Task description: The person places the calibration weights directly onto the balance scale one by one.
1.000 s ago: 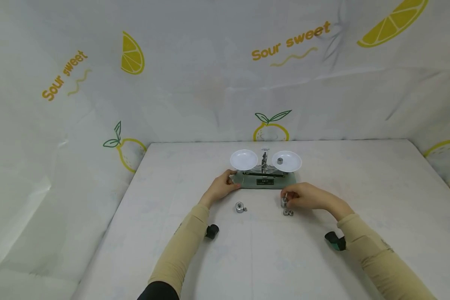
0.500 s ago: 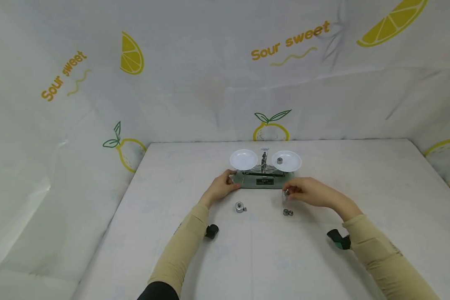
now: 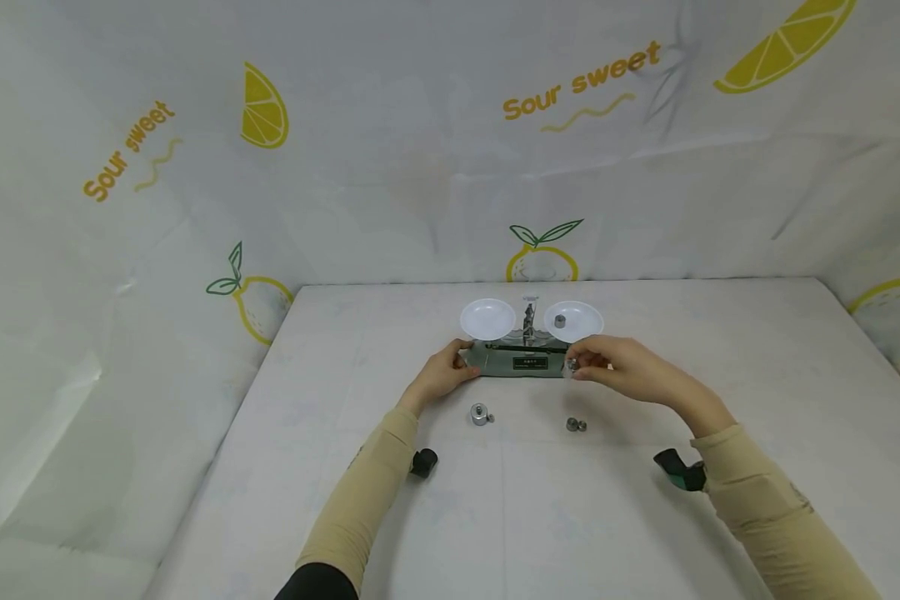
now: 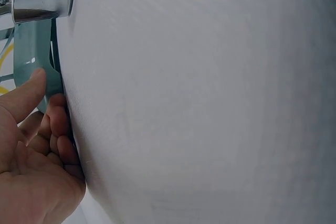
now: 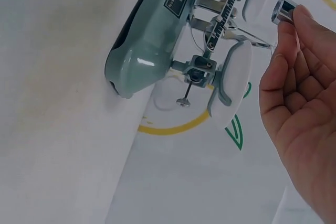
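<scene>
My left hand [image 3: 444, 377] rests against the left end of the scale [image 3: 528, 361], thumb on the green base and fingers loosely curled beside it, not wrapped round anything; the left wrist view is mostly blurred surface [image 3: 330, 500], so I cannot make out more. The scale sits near the far edge of the surface, about mid-width, with wide bare room to both side edges and toward the near edge. In front of the left hand a weight [image 3: 480, 414] stands with a tiny one beside it. The left pan [image 3: 487, 318] holds nothing I can see; the right pan [image 3: 585, 317] carries one weight [image 3: 560, 321]. My right hand [image 3: 622, 371] pinches a small chrome weight [image 5: 284, 9] between thumb and fingertips, raised off the surface just before the scale's right end, below the right pan. Two small weights [image 3: 575, 425] lie nearer me. The held weight is barely visible from the head view.
</scene>
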`<state>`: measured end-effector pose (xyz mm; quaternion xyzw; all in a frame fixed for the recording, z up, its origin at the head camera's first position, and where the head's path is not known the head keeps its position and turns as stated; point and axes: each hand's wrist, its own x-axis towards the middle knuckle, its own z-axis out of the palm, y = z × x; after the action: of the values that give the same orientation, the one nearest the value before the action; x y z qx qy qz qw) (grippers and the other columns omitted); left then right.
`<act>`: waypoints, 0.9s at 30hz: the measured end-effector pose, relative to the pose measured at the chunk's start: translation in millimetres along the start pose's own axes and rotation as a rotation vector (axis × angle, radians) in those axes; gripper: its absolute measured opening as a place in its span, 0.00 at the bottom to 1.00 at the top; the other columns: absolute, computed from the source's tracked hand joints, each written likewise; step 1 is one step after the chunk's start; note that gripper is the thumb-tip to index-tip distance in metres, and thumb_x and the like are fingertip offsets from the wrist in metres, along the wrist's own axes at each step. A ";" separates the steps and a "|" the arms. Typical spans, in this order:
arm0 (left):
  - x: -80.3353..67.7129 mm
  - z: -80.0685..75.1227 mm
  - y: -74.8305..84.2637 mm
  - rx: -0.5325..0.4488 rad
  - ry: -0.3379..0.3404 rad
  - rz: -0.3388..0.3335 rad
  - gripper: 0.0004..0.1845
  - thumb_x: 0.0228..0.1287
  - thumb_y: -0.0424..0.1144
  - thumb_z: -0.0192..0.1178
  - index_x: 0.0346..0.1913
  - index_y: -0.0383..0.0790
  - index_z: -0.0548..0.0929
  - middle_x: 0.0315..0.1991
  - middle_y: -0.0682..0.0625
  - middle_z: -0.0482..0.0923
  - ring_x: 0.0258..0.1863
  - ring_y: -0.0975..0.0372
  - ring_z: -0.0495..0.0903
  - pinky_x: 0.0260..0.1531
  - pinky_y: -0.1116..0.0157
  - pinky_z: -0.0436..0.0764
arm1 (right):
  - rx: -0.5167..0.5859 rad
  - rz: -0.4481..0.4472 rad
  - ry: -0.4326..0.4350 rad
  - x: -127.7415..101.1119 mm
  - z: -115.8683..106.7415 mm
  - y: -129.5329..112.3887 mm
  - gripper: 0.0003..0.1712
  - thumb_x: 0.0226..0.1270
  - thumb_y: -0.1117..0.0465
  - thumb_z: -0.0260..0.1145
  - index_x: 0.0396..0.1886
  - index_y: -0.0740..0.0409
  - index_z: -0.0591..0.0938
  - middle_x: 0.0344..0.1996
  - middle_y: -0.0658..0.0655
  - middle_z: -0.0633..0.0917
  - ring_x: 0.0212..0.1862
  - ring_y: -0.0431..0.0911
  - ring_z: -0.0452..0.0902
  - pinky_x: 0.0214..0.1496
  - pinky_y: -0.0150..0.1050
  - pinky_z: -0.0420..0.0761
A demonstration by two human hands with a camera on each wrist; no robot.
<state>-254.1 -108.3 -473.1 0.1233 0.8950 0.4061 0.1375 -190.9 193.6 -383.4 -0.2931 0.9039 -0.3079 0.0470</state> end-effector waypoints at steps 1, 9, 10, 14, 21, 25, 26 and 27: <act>0.0 0.2 0.4 -0.001 0.001 0.000 0.28 0.62 0.43 0.60 0.63 0.41 0.67 0.31 0.52 0.71 0.29 0.63 0.68 0.31 0.70 0.68 | -0.005 -0.005 0.015 0.5 -1.6 -0.7 0.13 0.62 0.61 0.64 0.46 0.58 0.79 0.33 0.47 0.82 0.37 0.38 0.75 0.39 0.33 0.76; 1.0 -0.3 -0.7 -0.007 -0.007 -0.005 0.28 0.62 0.44 0.60 0.64 0.42 0.67 0.31 0.52 0.71 0.30 0.63 0.68 0.31 0.70 0.68 | -0.040 -0.034 0.210 7.7 -7.1 0.3 0.13 0.60 0.65 0.65 0.45 0.61 0.79 0.31 0.50 0.80 0.34 0.37 0.72 0.36 0.31 0.74; 1.1 -0.4 -1.1 -0.007 -0.007 -0.006 0.28 0.62 0.44 0.60 0.64 0.42 0.67 0.31 0.52 0.71 0.30 0.63 0.68 0.31 0.70 0.68 | -0.047 -0.035 0.238 9.1 -6.9 1.3 0.13 0.61 0.66 0.65 0.45 0.63 0.79 0.31 0.51 0.79 0.34 0.38 0.72 0.36 0.30 0.74; 0.6 -0.7 -1.5 -0.008 -0.006 -0.003 0.28 0.62 0.44 0.60 0.64 0.42 0.67 0.31 0.51 0.71 0.29 0.63 0.68 0.31 0.70 0.68 | -0.063 0.011 0.301 16.0 -6.9 5.6 0.14 0.62 0.65 0.63 0.47 0.67 0.78 0.31 0.55 0.78 0.34 0.41 0.71 0.35 0.30 0.73; 0.2 -1.0 0.3 -0.019 -0.008 0.002 0.28 0.63 0.44 0.59 0.64 0.41 0.66 0.32 0.51 0.71 0.30 0.63 0.68 0.31 0.69 0.68 | -0.051 0.115 0.312 27.2 -9.5 10.6 0.15 0.65 0.64 0.61 0.47 0.70 0.77 0.32 0.60 0.78 0.33 0.47 0.69 0.32 0.32 0.71; 0.2 -0.4 -0.2 -0.013 -0.008 -0.006 0.28 0.62 0.44 0.60 0.64 0.42 0.66 0.32 0.51 0.72 0.30 0.63 0.69 0.32 0.69 0.69 | -0.055 0.151 0.311 32.5 -9.4 14.6 0.16 0.65 0.63 0.61 0.48 0.70 0.77 0.34 0.62 0.78 0.34 0.48 0.69 0.33 0.35 0.70; 0.3 0.0 -0.5 -0.011 -0.008 -0.006 0.28 0.62 0.44 0.60 0.64 0.42 0.67 0.32 0.51 0.72 0.30 0.63 0.69 0.32 0.69 0.69 | -0.058 0.160 0.305 33.5 -8.9 16.0 0.16 0.65 0.63 0.61 0.48 0.70 0.77 0.34 0.62 0.78 0.34 0.49 0.69 0.33 0.35 0.70; 0.4 0.6 -1.1 -0.010 -0.010 -0.006 0.28 0.62 0.44 0.60 0.64 0.42 0.67 0.32 0.51 0.72 0.30 0.63 0.69 0.32 0.70 0.69 | -0.059 0.171 0.297 34.5 -8.2 17.5 0.16 0.65 0.63 0.61 0.49 0.70 0.77 0.35 0.62 0.78 0.35 0.49 0.69 0.33 0.36 0.70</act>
<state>-254.4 -108.5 -474.3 0.1219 0.8927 0.4094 0.1438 -230.3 189.8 -383.7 -0.1676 0.9312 -0.3162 -0.0695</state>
